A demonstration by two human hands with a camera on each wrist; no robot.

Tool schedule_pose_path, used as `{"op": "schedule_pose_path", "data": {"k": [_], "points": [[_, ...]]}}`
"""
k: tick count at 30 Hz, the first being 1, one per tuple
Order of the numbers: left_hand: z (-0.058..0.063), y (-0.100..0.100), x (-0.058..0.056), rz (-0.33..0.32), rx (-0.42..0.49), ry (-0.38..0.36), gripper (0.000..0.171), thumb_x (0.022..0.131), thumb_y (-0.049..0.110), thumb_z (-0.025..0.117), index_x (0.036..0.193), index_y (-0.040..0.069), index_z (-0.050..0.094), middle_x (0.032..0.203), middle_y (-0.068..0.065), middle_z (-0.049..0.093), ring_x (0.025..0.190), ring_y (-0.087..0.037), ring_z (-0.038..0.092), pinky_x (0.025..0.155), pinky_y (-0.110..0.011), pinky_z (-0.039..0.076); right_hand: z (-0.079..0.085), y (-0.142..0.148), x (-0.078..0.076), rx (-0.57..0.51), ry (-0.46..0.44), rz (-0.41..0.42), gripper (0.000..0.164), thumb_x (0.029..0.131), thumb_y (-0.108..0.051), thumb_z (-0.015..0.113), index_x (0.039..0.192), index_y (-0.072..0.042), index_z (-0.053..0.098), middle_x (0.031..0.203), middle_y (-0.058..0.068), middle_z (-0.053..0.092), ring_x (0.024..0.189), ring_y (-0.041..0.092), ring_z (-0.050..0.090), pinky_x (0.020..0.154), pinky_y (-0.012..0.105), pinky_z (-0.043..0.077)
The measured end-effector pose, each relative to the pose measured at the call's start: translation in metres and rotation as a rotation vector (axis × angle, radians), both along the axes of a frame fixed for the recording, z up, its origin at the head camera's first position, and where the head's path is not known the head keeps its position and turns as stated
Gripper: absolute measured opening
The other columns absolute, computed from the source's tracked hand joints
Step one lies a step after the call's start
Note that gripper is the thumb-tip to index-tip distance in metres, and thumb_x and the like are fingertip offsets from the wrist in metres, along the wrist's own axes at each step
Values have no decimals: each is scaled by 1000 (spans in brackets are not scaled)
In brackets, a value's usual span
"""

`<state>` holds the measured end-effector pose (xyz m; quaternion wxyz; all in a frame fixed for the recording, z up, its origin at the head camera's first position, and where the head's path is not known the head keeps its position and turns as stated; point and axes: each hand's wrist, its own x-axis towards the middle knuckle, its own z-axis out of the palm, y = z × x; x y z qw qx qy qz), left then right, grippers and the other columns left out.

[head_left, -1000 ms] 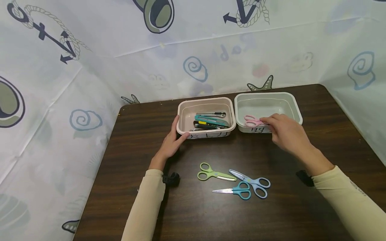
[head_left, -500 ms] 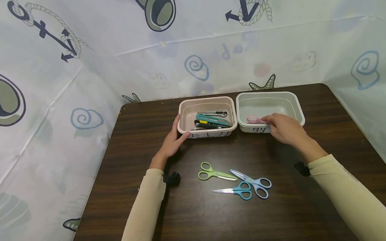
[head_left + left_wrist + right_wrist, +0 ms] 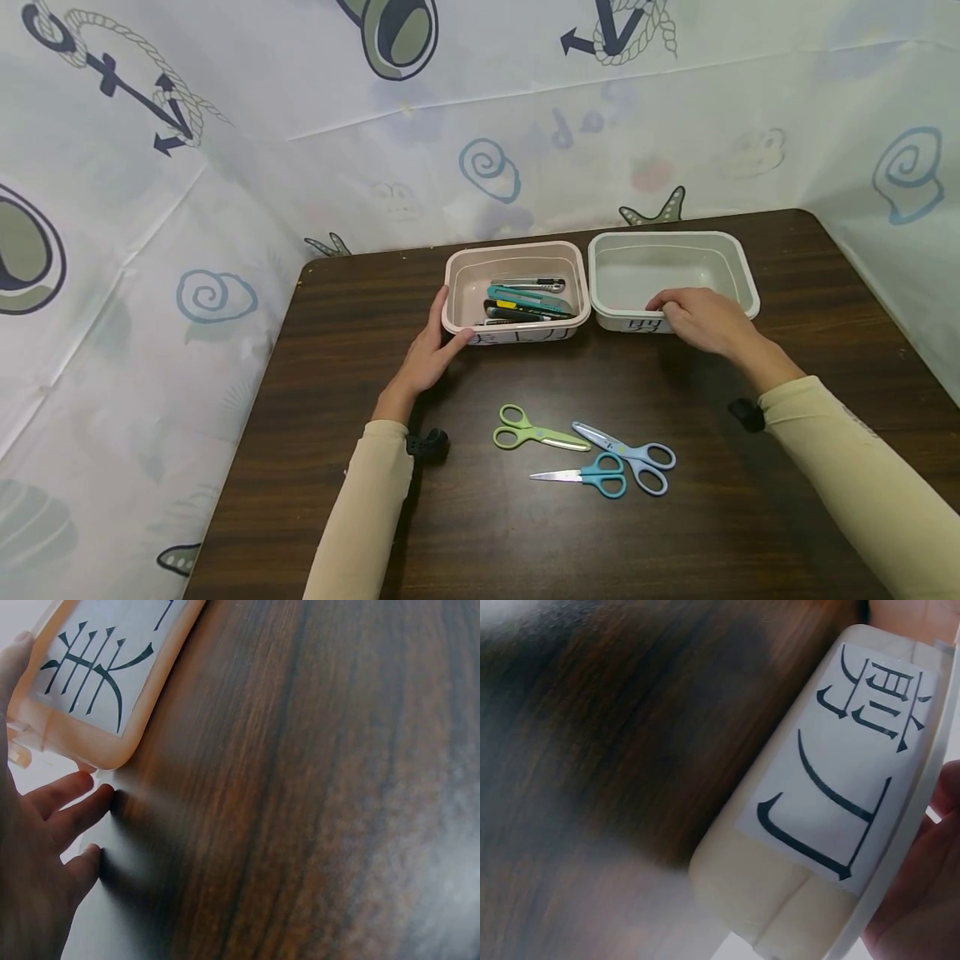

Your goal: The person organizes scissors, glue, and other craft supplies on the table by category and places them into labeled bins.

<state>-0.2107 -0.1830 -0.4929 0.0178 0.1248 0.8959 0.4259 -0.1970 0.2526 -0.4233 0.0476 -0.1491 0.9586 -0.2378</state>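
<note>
In the head view, my left hand (image 3: 422,360) rests against the left corner of the pinkish bin (image 3: 459,268), its thumb at the front rim. The left wrist view shows spread fingers (image 3: 84,811) beside that bin's labelled end. My right hand (image 3: 705,318) reaches over the front rim of the grey-green bin (image 3: 624,242), fingertips inside. The front wall and the hand hide what is at those fingertips; no pink scissors show. On the table lie green scissors (image 3: 551,435), light blue scissors (image 3: 633,454) and teal scissors (image 3: 600,475).
Several box cutters (image 3: 525,298) lie in the pinkish bin. Black characters mark a white label (image 3: 840,765) on the grey-green bin. Both bins stand side by side near the back edge of the dark wooden table (image 3: 337,333), before a printed cloth.
The pink scissors, earlier in my right hand above the grey-green bin, have sunk below its front rim and out of sight. My left hand has stayed at the pinkish bin.
</note>
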Motion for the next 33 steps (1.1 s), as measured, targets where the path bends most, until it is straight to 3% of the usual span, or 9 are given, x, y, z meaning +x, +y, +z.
{"op": "schedule_pose_path", "data": {"k": [6,10,13,15,18,24,28,30,33], "points": [[0,1,0,-5,8,-4,86,93,58,56,156,44,0,160,-1,25,138,-27,37,106,-58,29,-4,3,3,42,12,-29,44,96,-18,34,121,-11,69,120,15,66,100,33,60,81,54,44],[0,1,1,7,11,-13,86,92,59,57,156,45,0,160,0,25,138,-29,36,106,-60,29,-5,4,5,66,33,-37,49,103,-40,37,126,-9,67,122,16,66,105,37,61,83,56,44],[0,0,1,7,9,-15,86,92,60,56,156,45,0,160,0,24,139,-29,36,106,-60,28,-5,3,8,84,36,-43,65,101,-58,37,130,-6,64,123,18,65,108,39,61,85,58,44],[0,1,1,4,11,-10,86,93,59,57,156,44,0,160,0,24,139,-29,36,106,-60,28,-4,2,10,90,46,-47,69,100,-60,37,130,-5,64,124,19,64,109,39,60,86,58,44],[-1,1,0,3,13,-9,86,93,58,57,156,45,0,160,0,25,138,-29,36,106,-60,29,-2,1,15,78,95,-56,65,101,-56,38,129,-4,64,122,18,65,107,38,61,85,57,45],[-1,1,0,11,4,-11,85,93,59,57,155,46,0,160,0,25,138,-29,36,106,-60,29,0,-9,34,-13,339,-92,39,101,-41,53,116,-11,72,110,10,70,95,29,65,74,51,48],[-1,0,0,12,1,-9,85,93,58,57,155,47,0,159,0,26,138,-29,37,106,-60,29,3,-20,51,-25,478,-77,28,95,-30,65,112,-10,73,110,9,68,100,32,63,76,51,49],[0,0,0,11,1,-11,84,93,58,57,154,48,0,159,0,26,138,-29,37,106,-60,29,5,-26,60,-14,512,-57,26,92,-27,69,111,-9,73,109,9,68,100,32,63,75,50,49],[0,-1,-1,15,-1,-16,85,92,59,57,154,49,-1,160,0,25,138,-29,37,106,-60,29,7,-36,77,15,478,-9,26,90,-26,70,111,-11,73,107,8,68,95,30,64,71,49,50]]}}
